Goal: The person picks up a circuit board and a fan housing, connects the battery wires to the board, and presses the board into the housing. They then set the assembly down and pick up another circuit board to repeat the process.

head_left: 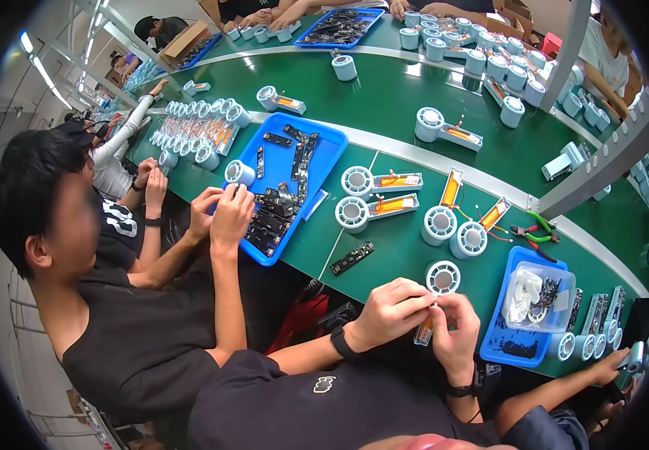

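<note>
My left hand and my right hand meet at the table's near edge, fingertips pinched together around something small and pale that I cannot make out. Just beyond them is a light-blue handheld fan body with a round grille. Its open handle, with an orange part inside, shows between my hands; their fingers partly cover it. Ahead lie more such fan bodies, two side by side and two with red wires. A loose black circuit board lies to the left of my hands.
Right of my hands, a blue tray holds a clear plastic tub and small black parts. Green-handled cutters lie behind it. At left, a co-worker's hands work over a blue tray of circuit boards. A metal post stands far right.
</note>
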{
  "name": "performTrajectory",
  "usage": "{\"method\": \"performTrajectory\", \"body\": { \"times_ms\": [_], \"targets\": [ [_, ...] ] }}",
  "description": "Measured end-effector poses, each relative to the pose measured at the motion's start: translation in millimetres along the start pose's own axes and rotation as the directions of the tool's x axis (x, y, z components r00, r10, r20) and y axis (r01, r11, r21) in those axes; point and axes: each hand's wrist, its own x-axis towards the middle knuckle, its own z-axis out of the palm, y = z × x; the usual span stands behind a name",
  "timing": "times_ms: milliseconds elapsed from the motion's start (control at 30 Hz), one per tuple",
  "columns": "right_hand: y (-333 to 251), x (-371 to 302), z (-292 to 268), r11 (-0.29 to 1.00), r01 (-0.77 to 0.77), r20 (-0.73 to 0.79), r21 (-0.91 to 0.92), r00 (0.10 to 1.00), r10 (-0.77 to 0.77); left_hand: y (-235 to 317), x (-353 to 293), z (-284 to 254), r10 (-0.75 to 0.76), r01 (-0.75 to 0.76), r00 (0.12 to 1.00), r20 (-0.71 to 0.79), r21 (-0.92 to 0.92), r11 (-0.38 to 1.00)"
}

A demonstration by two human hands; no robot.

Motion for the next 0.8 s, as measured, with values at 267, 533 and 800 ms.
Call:
{"method": "performTrajectory", "body": {
  "times_ms": [267,533,800],
  "targets": [
    [4.1,-14.7,-9.1,0.941,-0.338,-0.111,-0.015,0.936,0.334,0.4,-3.4,-19.4,-0.066,0.072,0.991,0.113,-0.048,0.996],
    [19.6,-15.0,-14.4,0.989,-0.120,-0.188,0.088,0.973,0.135,-7.6,16.0,-7.3,0.009,0.020,0.976,0.218,-0.128,0.992],
    [-5.5,12.9,-19.6,0.923,0.100,-0.126,-0.371,0.979,-0.157,-18.2,50.6,2.5,0.206,-0.182,0.961,0.182,-0.142,0.973]
  ]
}}
